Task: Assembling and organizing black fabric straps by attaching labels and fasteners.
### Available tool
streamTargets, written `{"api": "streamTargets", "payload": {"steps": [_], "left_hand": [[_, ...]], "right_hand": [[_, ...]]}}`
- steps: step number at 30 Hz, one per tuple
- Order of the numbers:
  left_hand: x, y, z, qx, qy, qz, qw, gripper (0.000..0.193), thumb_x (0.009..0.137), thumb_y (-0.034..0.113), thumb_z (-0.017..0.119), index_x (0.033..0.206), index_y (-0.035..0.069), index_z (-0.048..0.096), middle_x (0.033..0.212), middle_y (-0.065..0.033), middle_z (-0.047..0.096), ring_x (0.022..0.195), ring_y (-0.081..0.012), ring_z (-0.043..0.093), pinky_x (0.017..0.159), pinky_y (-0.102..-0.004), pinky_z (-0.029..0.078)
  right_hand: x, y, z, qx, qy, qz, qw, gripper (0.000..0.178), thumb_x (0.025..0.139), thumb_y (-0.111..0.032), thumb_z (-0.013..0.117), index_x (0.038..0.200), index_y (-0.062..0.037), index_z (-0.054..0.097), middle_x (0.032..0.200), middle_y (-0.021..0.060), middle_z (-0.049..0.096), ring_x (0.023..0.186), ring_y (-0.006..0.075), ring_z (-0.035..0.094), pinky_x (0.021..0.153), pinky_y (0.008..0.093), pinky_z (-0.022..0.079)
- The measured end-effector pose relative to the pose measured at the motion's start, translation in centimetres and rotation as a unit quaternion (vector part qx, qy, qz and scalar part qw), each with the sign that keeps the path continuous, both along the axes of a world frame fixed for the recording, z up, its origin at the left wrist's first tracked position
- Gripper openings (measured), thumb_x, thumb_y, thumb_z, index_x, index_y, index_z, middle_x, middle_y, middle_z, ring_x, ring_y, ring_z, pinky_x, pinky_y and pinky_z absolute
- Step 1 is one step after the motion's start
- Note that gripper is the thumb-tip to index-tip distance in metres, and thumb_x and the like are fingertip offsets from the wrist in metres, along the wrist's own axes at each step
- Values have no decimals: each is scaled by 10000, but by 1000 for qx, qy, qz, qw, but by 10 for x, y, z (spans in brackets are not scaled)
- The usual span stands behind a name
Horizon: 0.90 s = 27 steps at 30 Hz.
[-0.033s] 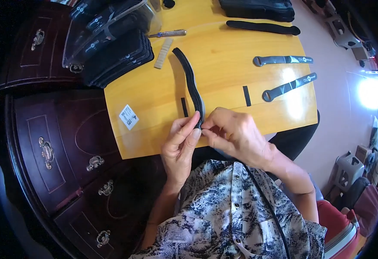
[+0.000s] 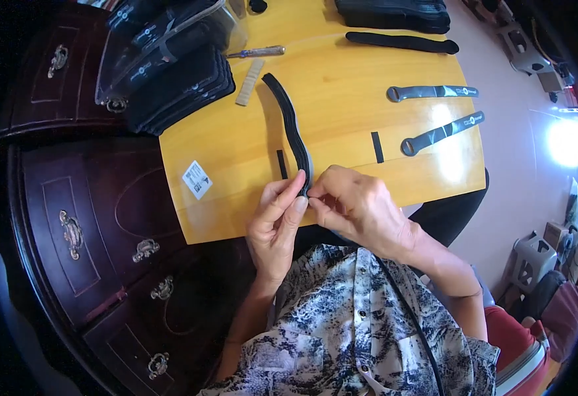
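Observation:
A stack of long, thin black straps [image 2: 292, 132] stands out from my hands over the yellow table, curving toward the far left. My left hand [image 2: 276, 221] is closed round its near end, thumb and forefinger pressing from both sides. At that same end my right hand [image 2: 361, 208] is closed in a pinch, its fingertips against the stack's edge and hiding what exactly they grip. Just left of the stack, a short black strip [image 2: 282, 164] lies on the table. Another short black strip [image 2: 377, 146] lies farther right, beyond my right hand.
Two grey straps with ring ends [image 2: 442, 134] lie at the table's right. A black strap [image 2: 401, 42] and dark stack [image 2: 395, 14] are at the back. Back left are a clear bin [image 2: 239, 33], black pouches [image 2: 190, 86], a screwdriver [image 2: 262, 51] and a white label [image 2: 197, 179]. Dark drawers [image 2: 71, 231] stand left.

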<state>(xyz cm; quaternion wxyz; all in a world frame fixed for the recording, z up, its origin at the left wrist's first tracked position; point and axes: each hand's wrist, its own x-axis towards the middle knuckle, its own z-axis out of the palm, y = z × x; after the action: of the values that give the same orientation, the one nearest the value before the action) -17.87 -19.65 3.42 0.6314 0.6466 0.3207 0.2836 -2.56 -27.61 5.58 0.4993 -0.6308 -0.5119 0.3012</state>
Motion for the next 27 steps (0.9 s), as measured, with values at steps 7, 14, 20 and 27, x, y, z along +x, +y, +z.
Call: {"api": "streamTargets", "payload": {"steps": [7,14,20,27], "left_hand": [[4,3,18,117,25,4,993,317,891,-26,620,1205,6,648,1074,-84,614,957,-150,585,841,-244,447],[-4,-7,37,11,-38,-28,999,358,847,-90,608,1200,-32,624,1054,-69,617,950,-108,579,848,-234,454],[-6,-16,28,-88,-81,6,993,323,858,-97,573,1181,-76,581,1009,-73,610,909,-130,604,871,-262,472],[-11,-8,37,-162,-125,47,978,300,904,-44,559,1202,-62,587,1052,-76,629,924,-103,599,866,-238,463]], "right_hand": [[-17,4,15,-54,-314,-32,947,175,776,-127,640,838,-67,488,780,67,489,746,226,566,542,338,509],[-2,-3,15,102,-111,49,987,188,715,-62,650,722,-43,463,677,100,463,625,301,550,526,396,466],[-5,-8,11,93,-31,72,993,174,719,-21,641,737,-20,467,676,125,469,612,332,535,539,410,445],[5,-7,28,77,68,117,988,157,794,-68,641,793,-13,494,738,128,524,682,342,562,595,415,460]]}}
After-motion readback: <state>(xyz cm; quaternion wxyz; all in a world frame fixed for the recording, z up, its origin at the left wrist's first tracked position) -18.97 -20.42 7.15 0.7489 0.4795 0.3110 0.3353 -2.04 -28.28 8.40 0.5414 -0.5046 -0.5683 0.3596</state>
